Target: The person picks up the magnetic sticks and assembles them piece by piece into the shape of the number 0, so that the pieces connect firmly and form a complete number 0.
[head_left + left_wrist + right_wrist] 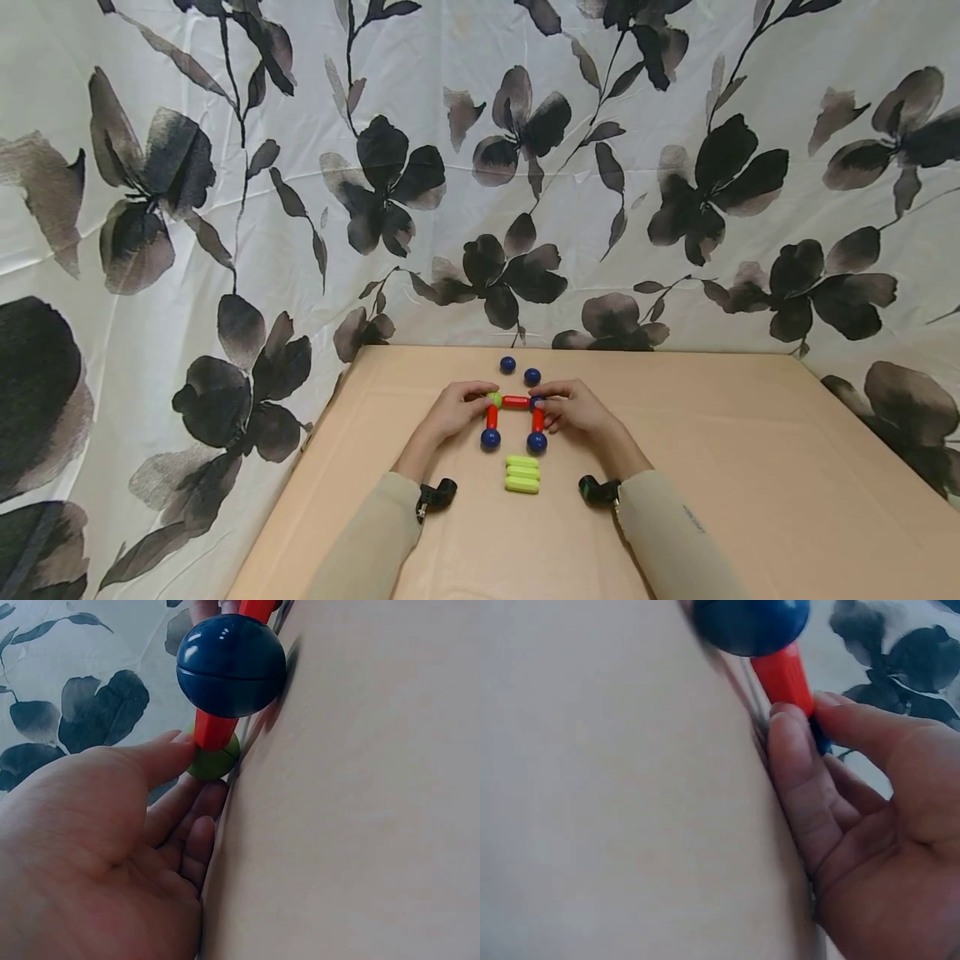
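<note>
On the table lies an open three-sided frame of red rods (515,402) joined by balls. Its far left corner is a green ball (495,399), pinched between my left hand's (453,408) thumb and fingers. The far right corner is a blue ball (536,402), which my right hand (583,410) grips, a fingertip lying along the right red rod (784,675). A blue ball (491,439) caps the near left end, another blue ball (536,442) the near right. In the right wrist view, fingers mostly hide the corner ball.
Two loose blue balls (507,364) (532,377) sit just beyond the frame. Several yellow-green rods (522,475) lie side by side in front of it, between my wrists. A floral cloth (480,208) hangs behind the table's (712,433) far edge.
</note>
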Motion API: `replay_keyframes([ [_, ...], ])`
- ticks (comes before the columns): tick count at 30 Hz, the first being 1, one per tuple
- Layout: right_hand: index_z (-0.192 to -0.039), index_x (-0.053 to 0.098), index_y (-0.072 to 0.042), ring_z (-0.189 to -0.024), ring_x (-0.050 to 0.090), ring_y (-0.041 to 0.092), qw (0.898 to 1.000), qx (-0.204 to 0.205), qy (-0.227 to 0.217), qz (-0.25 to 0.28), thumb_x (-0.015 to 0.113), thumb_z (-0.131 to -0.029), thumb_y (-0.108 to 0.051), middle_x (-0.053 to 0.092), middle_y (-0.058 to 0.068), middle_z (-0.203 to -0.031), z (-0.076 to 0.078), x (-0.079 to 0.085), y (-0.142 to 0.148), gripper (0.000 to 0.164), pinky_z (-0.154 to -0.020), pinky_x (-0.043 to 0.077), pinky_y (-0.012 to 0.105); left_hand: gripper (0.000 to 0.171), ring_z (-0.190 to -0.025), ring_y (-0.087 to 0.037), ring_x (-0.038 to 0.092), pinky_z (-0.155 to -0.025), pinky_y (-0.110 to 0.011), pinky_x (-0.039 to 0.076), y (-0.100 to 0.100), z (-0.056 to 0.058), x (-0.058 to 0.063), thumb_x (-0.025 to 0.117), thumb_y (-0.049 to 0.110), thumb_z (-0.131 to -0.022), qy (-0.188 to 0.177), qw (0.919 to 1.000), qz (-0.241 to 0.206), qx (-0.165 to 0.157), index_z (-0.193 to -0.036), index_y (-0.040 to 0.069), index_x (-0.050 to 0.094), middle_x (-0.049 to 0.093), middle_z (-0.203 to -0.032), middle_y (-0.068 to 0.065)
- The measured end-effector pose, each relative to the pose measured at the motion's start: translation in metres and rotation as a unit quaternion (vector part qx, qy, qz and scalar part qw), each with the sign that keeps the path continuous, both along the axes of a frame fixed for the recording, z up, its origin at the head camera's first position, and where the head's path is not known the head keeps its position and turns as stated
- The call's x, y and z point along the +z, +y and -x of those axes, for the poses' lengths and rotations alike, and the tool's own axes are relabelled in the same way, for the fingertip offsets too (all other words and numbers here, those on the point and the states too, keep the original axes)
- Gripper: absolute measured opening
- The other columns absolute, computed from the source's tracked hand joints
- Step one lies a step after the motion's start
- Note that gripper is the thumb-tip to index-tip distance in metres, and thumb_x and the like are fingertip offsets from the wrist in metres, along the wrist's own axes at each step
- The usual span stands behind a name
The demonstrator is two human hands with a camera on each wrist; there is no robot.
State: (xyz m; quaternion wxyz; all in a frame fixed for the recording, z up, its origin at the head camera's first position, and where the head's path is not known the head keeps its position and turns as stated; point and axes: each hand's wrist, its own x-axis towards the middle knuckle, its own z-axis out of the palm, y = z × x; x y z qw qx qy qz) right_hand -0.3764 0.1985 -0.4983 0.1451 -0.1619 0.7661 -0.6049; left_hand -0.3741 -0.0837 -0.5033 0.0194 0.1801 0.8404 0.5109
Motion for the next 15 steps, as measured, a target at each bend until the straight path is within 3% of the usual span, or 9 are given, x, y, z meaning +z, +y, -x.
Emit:
replay_keyframes([
  [5, -0.136, 0.064, 0.005, -0.063, 0.066, 0.014, 1.000, -0.017, -0.005, 0.011, 0.065, -0.102, -0.005, 0.068, 0.006, -0.082, -0.001, -0.005, -0.002, 0.036, -0.059, 0.061, 0.028, 0.030, -0.120, -0.023, 0.064, -0.108, -0.045, 0.050, 0.000, -0.001, 0.000, 0.067, 0.022, -0.103, -0.008, 0.9999, -0.008, 0.005, -0.131, 0.012, 0.073, 0.074, -0.128, -0.002],
  [9, -0.136, 0.063, 0.006, -0.065, 0.064, 0.014, 1.000, -0.020, 0.003, 0.013, 0.064, -0.102, -0.005, 0.067, 0.007, -0.082, -0.003, -0.005, -0.003, 0.036, -0.058, 0.060, 0.028, 0.030, -0.113, -0.022, 0.065, -0.099, -0.042, 0.055, -0.001, -0.005, 0.004, 0.068, 0.022, -0.103, -0.007, 0.9998, -0.018, 0.009, -0.130, 0.012, 0.073, 0.074, -0.125, -0.003],
  [15, -0.137, 0.064, 0.003, -0.065, 0.064, 0.015, 1.000, -0.028, 0.009, 0.002, 0.066, -0.101, -0.007, 0.067, 0.005, -0.085, -0.005, -0.005, -0.003, 0.037, -0.056, 0.058, 0.027, 0.021, -0.105, -0.019, 0.062, -0.087, -0.035, 0.052, -0.002, -0.018, 0.019, 0.071, 0.026, -0.101, 0.037, 0.9990, 0.008, 0.023, -0.120, 0.022, 0.077, 0.071, -0.119, 0.000],
])
